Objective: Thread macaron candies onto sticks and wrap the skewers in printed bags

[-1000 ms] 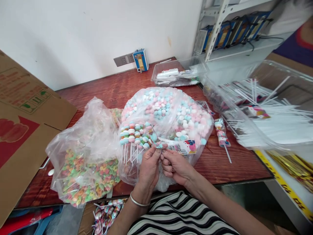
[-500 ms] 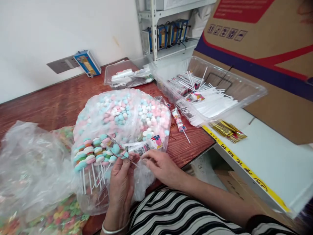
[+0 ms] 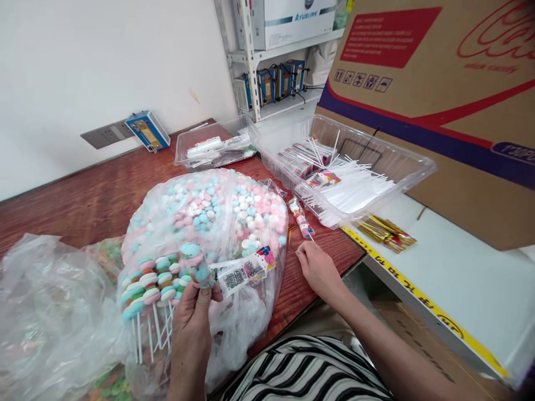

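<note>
While loose ring sweets (image 3: pixel 111 384) show at the lower left of the frame beneath a crumpled plastic bag (image 3: pixel 54 312), the stacked candies on sticks (image 3: pixel 152 281) just right of them look fully threaded, though no wrapper can be made out on them. Left of the frame's centre, below the middle, the left hand (image 3: pixel 192 326) is closed, thumb against fingers, pinching the lower end of a candy stack in clear film (image 3: pixel 199 272), which stands roughly upright and appears only partly finished. Behind it, a large bag of pastel candies (image 3: pixel 179 203) fills the middle, so plenty seems left to use, and flat printed wrappers (image 3: pixel 240 275) lie on its near side. Right of centre, the right hand (image 3: pixel 320 273) has its fingers curled at the stick end of a wrapped candy pop (image 3: pixel 301 218) on the table (image 3: pixel 288 289); whether it grips that stick I cannot tell. Further right, a clear tray (image 3: pixel 412 170) holds many bare white sticks (image 3: pixel 355 192), apparently unused, with gold strips (image 3: pixel 387 233) just beside it.
</note>
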`<control>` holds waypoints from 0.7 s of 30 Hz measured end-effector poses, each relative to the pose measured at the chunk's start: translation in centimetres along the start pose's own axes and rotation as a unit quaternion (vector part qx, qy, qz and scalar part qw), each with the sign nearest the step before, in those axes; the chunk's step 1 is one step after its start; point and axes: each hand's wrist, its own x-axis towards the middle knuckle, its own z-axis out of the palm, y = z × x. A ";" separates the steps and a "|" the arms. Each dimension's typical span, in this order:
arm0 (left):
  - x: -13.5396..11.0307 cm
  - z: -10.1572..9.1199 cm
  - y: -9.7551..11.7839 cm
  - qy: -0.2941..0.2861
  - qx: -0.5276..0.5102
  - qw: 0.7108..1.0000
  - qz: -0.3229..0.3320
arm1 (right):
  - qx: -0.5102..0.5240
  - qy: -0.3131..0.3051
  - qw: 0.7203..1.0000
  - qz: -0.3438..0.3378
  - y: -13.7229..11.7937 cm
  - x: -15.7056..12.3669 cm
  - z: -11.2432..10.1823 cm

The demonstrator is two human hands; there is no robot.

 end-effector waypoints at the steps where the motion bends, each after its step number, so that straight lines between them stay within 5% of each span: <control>1: 0.1 -0.3 0.2 0.001 0.071 0.997 0.005 | 0.014 0.002 1.000 -0.007 -0.2 -0.4 -0.5; 5: 0.5 0.1 1.4 -0.014 0.243 0.964 0.106 | 0.161 0.010 0.986 -0.051 -3.3 -2.1 -2.1; 8: 0.9 1.6 2.3 -0.033 0.304 0.929 0.210 | 0.324 -0.046 0.940 -0.094 -6.9 -2.8 -2.0; 12: 1.5 2.8 3.1 0.002 0.357 0.896 0.263 | 0.423 -0.127 0.891 -0.104 -10.2 -2.6 -0.2; 21: 0.8 2.8 2.7 0.082 0.292 0.915 0.265 | 0.488 -0.207 0.847 -0.042 -11.1 -1.8 2.7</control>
